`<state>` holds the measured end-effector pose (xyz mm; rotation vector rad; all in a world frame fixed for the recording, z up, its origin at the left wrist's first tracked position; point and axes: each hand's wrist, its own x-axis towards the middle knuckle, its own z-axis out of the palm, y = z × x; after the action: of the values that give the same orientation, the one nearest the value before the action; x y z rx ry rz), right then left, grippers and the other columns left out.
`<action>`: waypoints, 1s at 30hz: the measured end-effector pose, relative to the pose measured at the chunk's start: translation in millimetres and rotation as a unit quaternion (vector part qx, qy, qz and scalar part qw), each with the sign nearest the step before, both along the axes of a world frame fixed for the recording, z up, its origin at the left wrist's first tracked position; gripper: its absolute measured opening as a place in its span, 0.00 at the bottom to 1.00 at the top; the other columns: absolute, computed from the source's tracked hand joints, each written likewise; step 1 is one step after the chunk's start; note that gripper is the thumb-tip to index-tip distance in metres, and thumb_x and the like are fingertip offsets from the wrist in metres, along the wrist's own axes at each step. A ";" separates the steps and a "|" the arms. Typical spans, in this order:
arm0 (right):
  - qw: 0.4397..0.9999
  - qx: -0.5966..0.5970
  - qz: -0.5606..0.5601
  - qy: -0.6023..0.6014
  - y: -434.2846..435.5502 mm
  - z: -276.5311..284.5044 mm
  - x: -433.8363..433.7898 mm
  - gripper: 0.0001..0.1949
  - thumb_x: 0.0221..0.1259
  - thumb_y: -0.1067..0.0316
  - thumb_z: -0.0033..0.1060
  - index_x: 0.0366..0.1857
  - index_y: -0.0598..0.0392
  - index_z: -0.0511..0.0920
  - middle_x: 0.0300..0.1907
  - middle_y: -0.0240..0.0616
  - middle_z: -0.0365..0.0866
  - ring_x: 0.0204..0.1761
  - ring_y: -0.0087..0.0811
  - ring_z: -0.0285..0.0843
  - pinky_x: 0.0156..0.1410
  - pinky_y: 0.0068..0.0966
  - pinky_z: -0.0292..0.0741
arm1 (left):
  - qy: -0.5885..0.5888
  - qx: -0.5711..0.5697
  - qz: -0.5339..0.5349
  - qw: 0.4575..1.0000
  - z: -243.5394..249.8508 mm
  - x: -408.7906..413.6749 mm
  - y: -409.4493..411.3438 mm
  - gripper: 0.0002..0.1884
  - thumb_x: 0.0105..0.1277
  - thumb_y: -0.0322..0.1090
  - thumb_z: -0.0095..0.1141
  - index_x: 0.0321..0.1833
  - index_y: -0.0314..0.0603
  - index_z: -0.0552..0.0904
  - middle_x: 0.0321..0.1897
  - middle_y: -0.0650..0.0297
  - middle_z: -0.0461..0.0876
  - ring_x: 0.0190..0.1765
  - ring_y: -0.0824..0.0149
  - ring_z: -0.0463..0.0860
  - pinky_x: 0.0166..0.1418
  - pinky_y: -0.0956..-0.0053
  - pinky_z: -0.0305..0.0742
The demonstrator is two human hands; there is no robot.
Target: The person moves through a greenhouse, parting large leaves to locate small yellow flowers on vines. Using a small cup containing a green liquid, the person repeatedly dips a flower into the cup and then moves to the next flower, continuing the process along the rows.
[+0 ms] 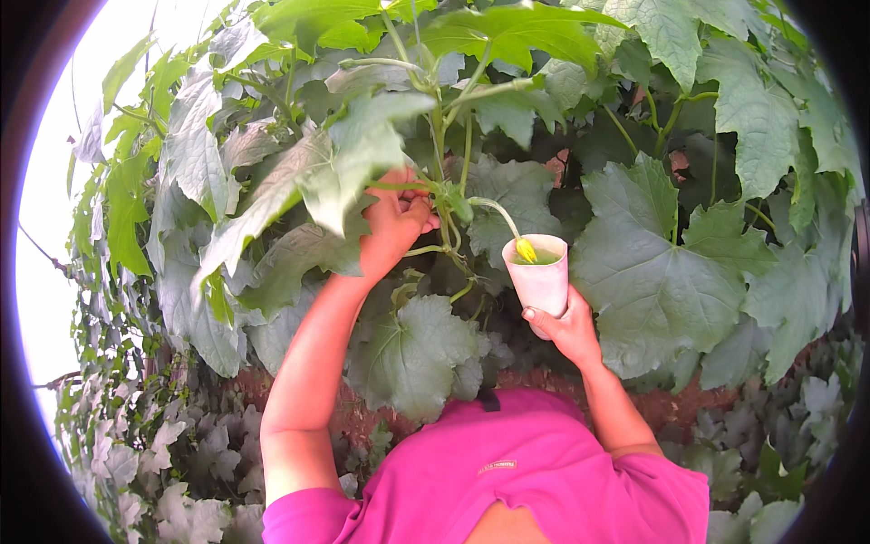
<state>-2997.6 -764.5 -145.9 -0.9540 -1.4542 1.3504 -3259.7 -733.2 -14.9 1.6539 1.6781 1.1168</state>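
My right hand (567, 326) grips the lower part of a pale cup (540, 289), which is tilted slightly and holds green liquid (547, 257). A yellow flower bud (525, 249) on a curved green stalk (499, 206) hangs over the rim into the cup, its tip at the liquid. My left hand (401, 211) is raised beside the upright main stem (438, 149) of a leafy vine, fingers curled close to a stem joint. A leaf in front partly covers this hand and wrist, and whether its fingers pinch anything is unclear.
Large lobed leaves (666, 265) crowd around both hands, and one leaf (418, 353) hangs low between the forearms. Stalks (493, 90) branch out above. Reddish-brown ground or wall (367, 408) shows behind the foliage, and smaller leaves (194, 517) fill the lower left.
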 end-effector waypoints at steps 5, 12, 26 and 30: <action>0.993 -0.063 0.032 0.090 0.3 -12.8 4.6 0.29 0.52 0.63 0.72 0.55 0.63 0.69 0.50 0.40 0.78 0.50 0.27 0.74 0.56 0.26 0.71 | 0.362 0.303 0.024 0.881 11.3 19.9 -12.5 0.10 0.62 0.23 0.53 0.46 0.33 0.74 0.34 0.56 0.80 0.28 0.67 0.82 0.31 0.76 0.74; 0.997 -0.044 0.012 0.070 -1.1 -13.0 14.5 0.38 0.49 0.57 0.73 0.63 0.63 0.63 0.59 0.44 0.70 0.61 0.34 0.65 0.67 0.31 0.62 | 0.150 0.256 -0.136 0.945 70.2 82.3 -26.6 0.09 0.67 0.25 0.52 0.49 0.37 0.77 0.38 0.64 0.79 0.34 0.75 0.79 0.33 0.81 0.73; 0.998 0.050 -0.039 0.013 -11.1 7.1 26.9 0.43 0.47 0.56 0.72 0.65 0.65 0.58 0.62 0.48 0.66 0.65 0.38 0.62 0.70 0.32 0.58 | 0.341 0.377 0.086 0.857 115.8 42.9 49.4 0.09 0.58 0.27 0.57 0.42 0.41 0.81 0.34 0.59 0.82 0.36 0.61 0.83 0.42 0.70 0.76; 0.998 0.031 -0.033 0.041 -15.2 25.8 22.7 0.43 0.47 0.56 0.72 0.66 0.65 0.58 0.61 0.48 0.66 0.64 0.38 0.62 0.70 0.32 0.58 | 0.329 0.384 0.065 0.860 114.4 39.2 50.3 0.05 0.56 0.30 0.57 0.36 0.42 0.80 0.30 0.58 0.79 0.35 0.54 0.80 0.38 0.62 0.74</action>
<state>-2974.9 -779.7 -120.0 -0.8890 -1.3834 1.2755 -3220.5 -682.9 99.5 2.6985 1.8742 1.5302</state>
